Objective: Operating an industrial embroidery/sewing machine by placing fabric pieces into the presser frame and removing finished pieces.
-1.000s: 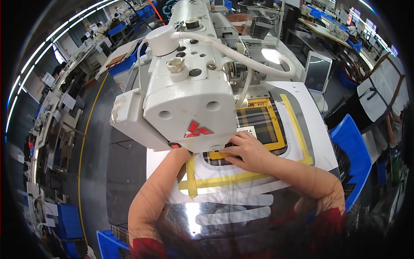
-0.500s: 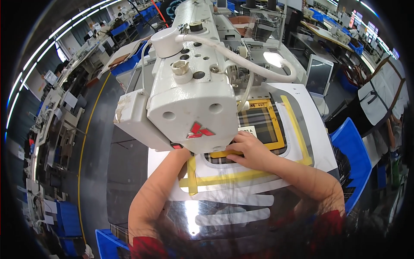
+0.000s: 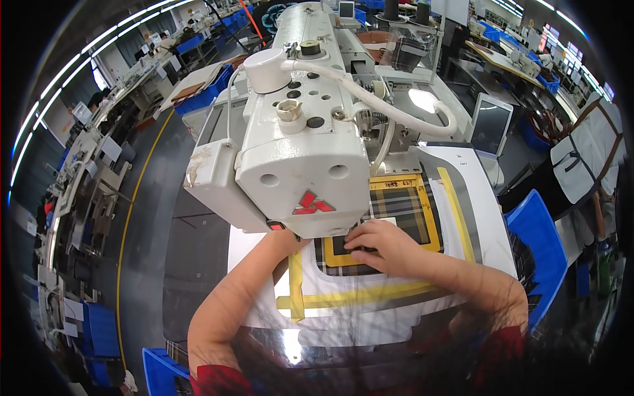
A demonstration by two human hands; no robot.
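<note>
Apparently the right hand (image 3: 386, 245) presses flat, fingers spread, on the plaid fabric (image 3: 403, 208) inside the yellow template (image 3: 432, 221); the left hand hides under the sewing machine head (image 3: 300, 158). Keep fingertips clear of the needle.

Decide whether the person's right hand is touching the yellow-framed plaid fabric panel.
Touching: the head view shows the right hand lying flat on the yellow-framed plaid fabric panel.

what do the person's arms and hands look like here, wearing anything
Both forearms are bare, with red sleeves pushed up to about the elbows at the lower edge. The right hand wears no glove, and no ring or watch shows on it. The left hand is hidden behind the white sewing machine head, so its fingers cannot be seen.
</note>
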